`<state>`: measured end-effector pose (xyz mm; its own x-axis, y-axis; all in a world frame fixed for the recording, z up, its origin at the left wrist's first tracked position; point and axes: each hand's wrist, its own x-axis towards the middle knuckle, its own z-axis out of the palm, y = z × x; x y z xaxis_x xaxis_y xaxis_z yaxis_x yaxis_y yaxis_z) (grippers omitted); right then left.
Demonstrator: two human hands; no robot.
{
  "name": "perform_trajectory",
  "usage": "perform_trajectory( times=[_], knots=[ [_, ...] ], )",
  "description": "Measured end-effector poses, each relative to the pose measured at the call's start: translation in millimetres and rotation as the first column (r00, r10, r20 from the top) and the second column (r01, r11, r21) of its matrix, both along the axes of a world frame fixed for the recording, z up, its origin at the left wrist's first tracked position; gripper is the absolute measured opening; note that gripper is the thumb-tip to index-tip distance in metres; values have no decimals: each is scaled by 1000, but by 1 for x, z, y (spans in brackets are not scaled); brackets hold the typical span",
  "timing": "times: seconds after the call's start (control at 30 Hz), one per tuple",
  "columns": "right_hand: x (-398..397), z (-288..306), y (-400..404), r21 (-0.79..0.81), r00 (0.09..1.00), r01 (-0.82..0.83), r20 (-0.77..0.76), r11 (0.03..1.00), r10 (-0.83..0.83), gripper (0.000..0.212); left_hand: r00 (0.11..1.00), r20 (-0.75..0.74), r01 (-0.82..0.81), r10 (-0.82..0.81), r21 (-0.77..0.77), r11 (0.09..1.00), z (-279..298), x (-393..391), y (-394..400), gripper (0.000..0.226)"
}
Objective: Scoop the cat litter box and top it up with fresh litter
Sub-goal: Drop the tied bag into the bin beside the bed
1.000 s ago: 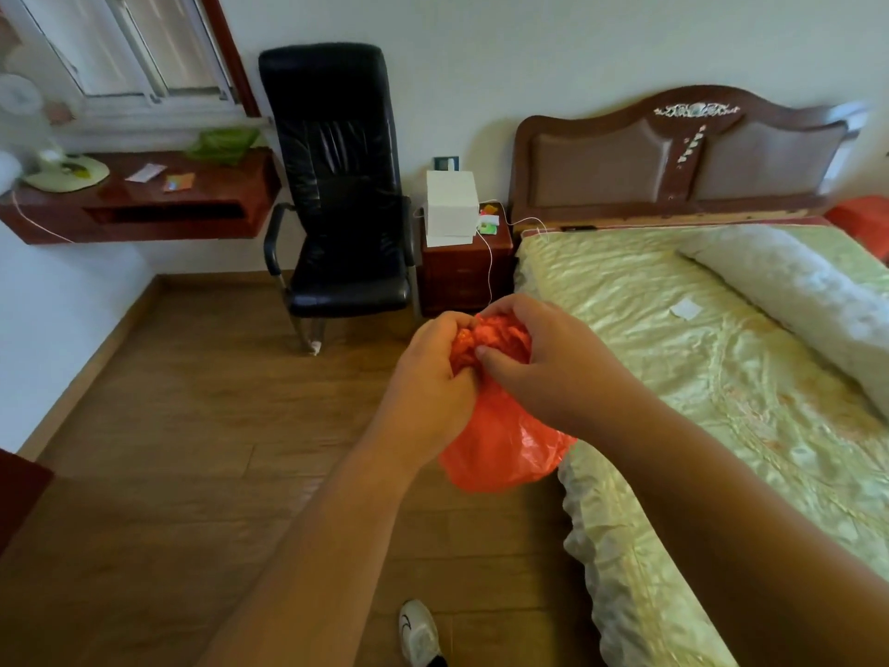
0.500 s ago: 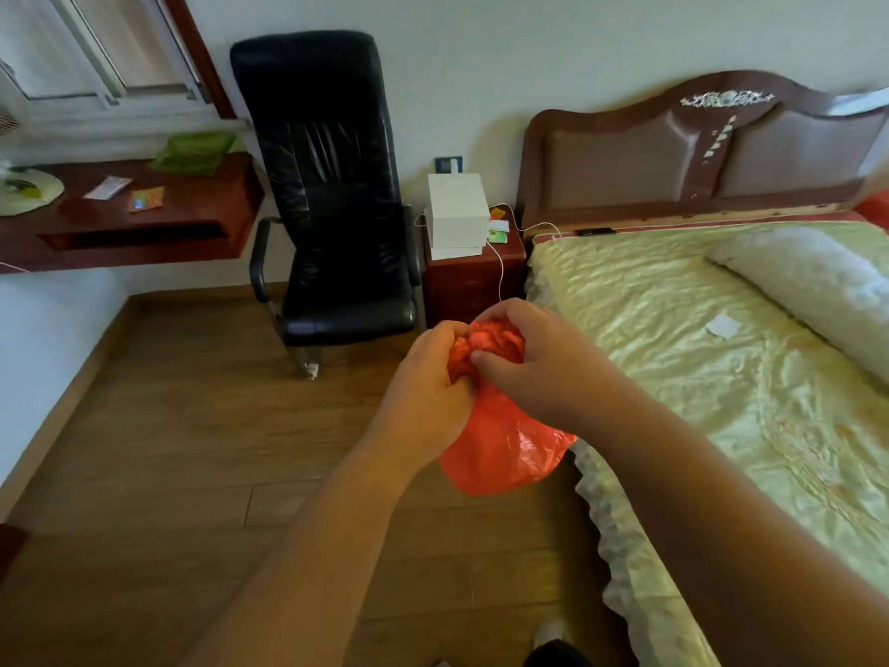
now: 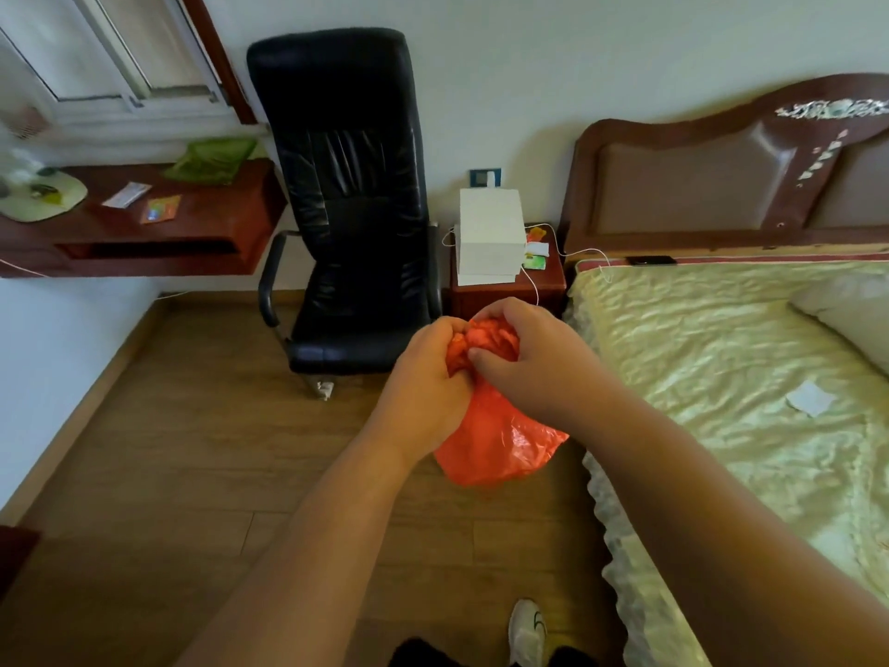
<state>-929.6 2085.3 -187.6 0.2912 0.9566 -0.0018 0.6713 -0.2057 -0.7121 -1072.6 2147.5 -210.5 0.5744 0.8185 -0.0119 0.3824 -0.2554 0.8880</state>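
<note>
A bedroom with a brown wood-plank floor [image 3: 183, 464] spreads below the camera, with a black leather office chair [image 3: 351, 209] against the pale wall, a dark red wooden nightstand [image 3: 505, 291] carrying a white box [image 3: 490, 233] beside it, and a bed under a shiny pale green quilted cover [image 3: 721, 368] on the right. Compared with half a second ago, the view has drawn slightly closer to the chair and nightstand and tipped a little downward, so a white sneaker [image 3: 527, 628] now shows at the bottom edge; the hands and the bag sit in nearly the same place in front of the body, with the same grip. The orange-red thin plastic bag [image 3: 495, 440] hangs in the air over the floor, just beside the bed's frilled edge, its bunched neck gathered between both hands. The left hand [image 3: 423, 382] has its fingers curled tightly round the crumpled neck from the left. The right hand [image 3: 534, 358] arches over the top of the bunch, its fingers bent down into the plastic and its thumb pressing the folds from the near side. The bag's rounded lower part bulges below the two fists.
</note>
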Motion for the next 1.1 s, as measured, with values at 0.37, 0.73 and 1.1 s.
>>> perform_trajectory(
  times=[0.37,0.73,1.1],
  knots=[
    [70,-39,119,-55,999,45,-18,997,-47,40,998,-62,18,-21,-37,999,-36,74,122,20],
    [101,-136,226,-156,989,132,-52,979,-142,53,990,-108,72,-93,-185,980,-135,113,245,28],
    [150,-349,267,-324,982,73,-143,943,-126,61,972,-230,-23,-38,-257,966,-359,155,294,45]
  ],
)
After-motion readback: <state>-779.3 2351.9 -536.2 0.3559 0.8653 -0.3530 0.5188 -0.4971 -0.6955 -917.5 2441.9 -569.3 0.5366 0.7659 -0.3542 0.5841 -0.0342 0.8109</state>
